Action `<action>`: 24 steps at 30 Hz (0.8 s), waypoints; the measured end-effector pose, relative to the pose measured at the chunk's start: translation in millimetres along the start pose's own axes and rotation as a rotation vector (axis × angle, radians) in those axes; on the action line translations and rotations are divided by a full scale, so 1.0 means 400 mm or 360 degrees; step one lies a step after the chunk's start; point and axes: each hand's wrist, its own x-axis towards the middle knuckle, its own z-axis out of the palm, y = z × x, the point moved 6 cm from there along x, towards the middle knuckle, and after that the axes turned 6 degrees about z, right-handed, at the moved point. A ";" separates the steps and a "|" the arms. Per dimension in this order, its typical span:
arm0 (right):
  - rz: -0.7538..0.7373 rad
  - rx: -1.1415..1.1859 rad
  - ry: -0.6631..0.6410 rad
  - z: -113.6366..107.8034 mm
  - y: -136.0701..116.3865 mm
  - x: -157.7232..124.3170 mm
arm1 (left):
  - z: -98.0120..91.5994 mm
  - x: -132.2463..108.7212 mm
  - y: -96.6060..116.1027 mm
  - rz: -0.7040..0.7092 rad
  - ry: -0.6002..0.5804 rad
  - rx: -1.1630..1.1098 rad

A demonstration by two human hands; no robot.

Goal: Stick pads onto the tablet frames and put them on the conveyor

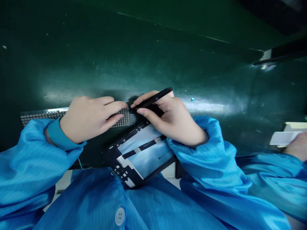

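Observation:
My left hand point(90, 119) lies over a long strip of small grey square pads point(43, 115). Its thumb and index finger close on the strip near its right end. In my right hand point(171, 116) is a slim black pen-shaped tool point(153, 98), slanted with its lower tip at the strip's right end. I cannot make out whether a pad is on the tip. Below the hands, an opened tablet-like device point(144, 156) rests tilted at the table's front edge, showing silvery-blue panels and a black frame. My right wrist and sleeve cover its upper right corner.
The dark green table point(107, 48) stretches ahead, with a small blue-white bit point(192, 99) on it. At the right, another person's hand point(298, 147) is by a white lined card point(283, 138). A dark object with a pale end point(266, 59) stands at the upper right.

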 end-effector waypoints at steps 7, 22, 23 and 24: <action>-0.0052 0.0391 0.0105 -0.009 0.013 -0.004 | 0.001 0.004 -0.021 0.0016 0.0101 -0.0037; 0.0371 0.0666 0.1079 -0.010 0.157 -0.520 | 0.060 -0.151 0.190 -0.0013 0.0199 -0.0180; 0.0345 0.0672 0.1078 -0.007 0.158 -0.515 | 0.063 -0.150 0.187 -0.0020 0.0200 -0.0193; 0.0331 0.0671 0.1073 -0.005 0.160 -0.510 | 0.065 -0.149 0.183 -0.0028 0.0200 -0.0203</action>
